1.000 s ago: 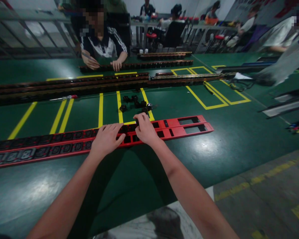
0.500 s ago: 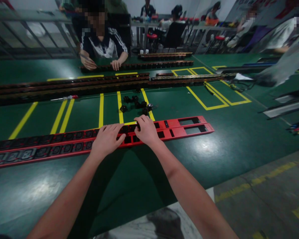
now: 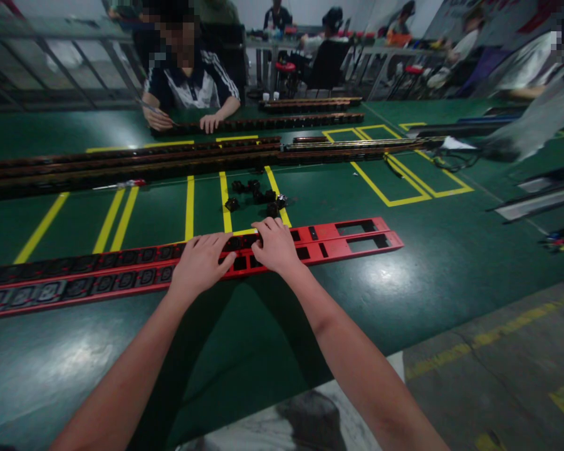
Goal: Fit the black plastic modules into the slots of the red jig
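Observation:
Two long red rails (image 3: 326, 252) lie side by side across the front of the table, slightly tilted to the right. Black sockets (image 3: 126, 280) fill their left part, while open cut-outs show towards the right end. My left hand (image 3: 201, 263) lies over both rails, its fingers stretched to the far edge and its thumb apart. Just right of it, my right hand (image 3: 276, 245) bends its fingers down over the far rail, pinching a small black socket (image 3: 250, 240) at a cut-out; the fingers hide most of it. Loose black parts (image 3: 263, 195) are scattered beyond the rails.
Dark long strips (image 3: 178, 158) run across the table behind. A red-handled screwdriver (image 3: 131, 183) lies before them. Yellow tape (image 3: 407, 202) marks the green tabletop (image 3: 432, 250). Opposite sits a co-worker (image 3: 190, 81) with both hands at another strip. Plastic film (image 3: 529, 122) hangs at right.
The co-worker's hands opposite have shifted slightly to the left along their strip. My right fingers have moved very little at the cut-out; my left hand keeps its place.

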The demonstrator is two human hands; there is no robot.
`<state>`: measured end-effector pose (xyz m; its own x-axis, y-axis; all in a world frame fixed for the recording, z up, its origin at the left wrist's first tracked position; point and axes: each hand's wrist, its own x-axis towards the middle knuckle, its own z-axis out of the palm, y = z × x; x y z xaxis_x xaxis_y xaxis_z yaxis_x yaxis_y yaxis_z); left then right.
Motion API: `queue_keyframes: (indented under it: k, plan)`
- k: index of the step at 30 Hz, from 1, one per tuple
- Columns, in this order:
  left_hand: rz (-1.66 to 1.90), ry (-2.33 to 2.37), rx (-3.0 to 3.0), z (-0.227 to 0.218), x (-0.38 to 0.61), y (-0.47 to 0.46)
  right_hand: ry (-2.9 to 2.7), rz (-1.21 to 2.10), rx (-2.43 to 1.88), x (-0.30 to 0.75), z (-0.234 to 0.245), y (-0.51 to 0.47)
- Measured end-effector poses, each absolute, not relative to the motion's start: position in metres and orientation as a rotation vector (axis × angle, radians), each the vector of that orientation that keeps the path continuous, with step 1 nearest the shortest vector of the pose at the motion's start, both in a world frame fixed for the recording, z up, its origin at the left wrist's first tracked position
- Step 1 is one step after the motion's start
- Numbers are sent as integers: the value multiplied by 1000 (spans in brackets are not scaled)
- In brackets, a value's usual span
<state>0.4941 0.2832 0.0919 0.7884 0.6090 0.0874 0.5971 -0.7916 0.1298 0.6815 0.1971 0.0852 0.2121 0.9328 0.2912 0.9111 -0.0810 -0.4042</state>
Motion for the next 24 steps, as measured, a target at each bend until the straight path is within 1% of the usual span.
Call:
queue_keyframes:
  k: [10, 24]
  plan:
    - [200, 968, 2875, 92, 494, 283, -1735, 83, -1899, 683, 85, 197]
    - [192, 955, 2870, 92, 494, 284, -1717, 76, -1982, 682, 87, 197]
